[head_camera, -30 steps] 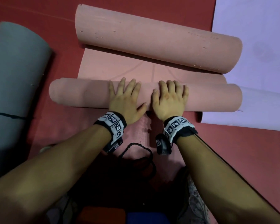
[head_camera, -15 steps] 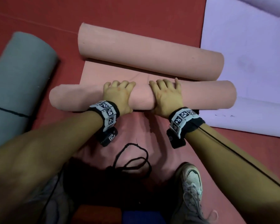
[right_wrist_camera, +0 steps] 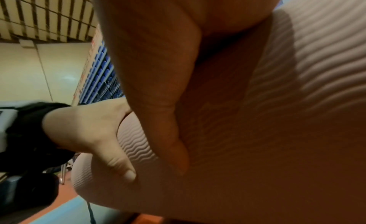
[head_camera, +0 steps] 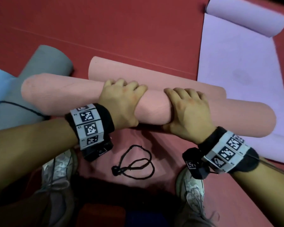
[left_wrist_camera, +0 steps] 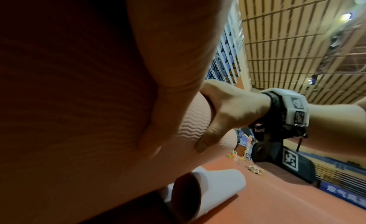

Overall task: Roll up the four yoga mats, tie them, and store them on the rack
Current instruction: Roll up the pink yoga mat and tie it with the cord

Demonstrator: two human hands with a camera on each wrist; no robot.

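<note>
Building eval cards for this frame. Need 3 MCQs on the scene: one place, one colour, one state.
1. Where does the black cord lie?
A. On the floor between the person's shoes
B. Tied round the pink roll
C. On the lilac mat

2. What colour is the rolled mat left of the pink one that has a dark cord round it?
A. Green
B. Grey
C. Yellow

3. How is the pink roll held?
A. By the left hand only
B. Lying untouched
C. By both hands

Key: 1 A, the head view shows it loose below the roll. 2 B, grey in the head view. 3 C, left hand and right hand both curl round it.
</note>
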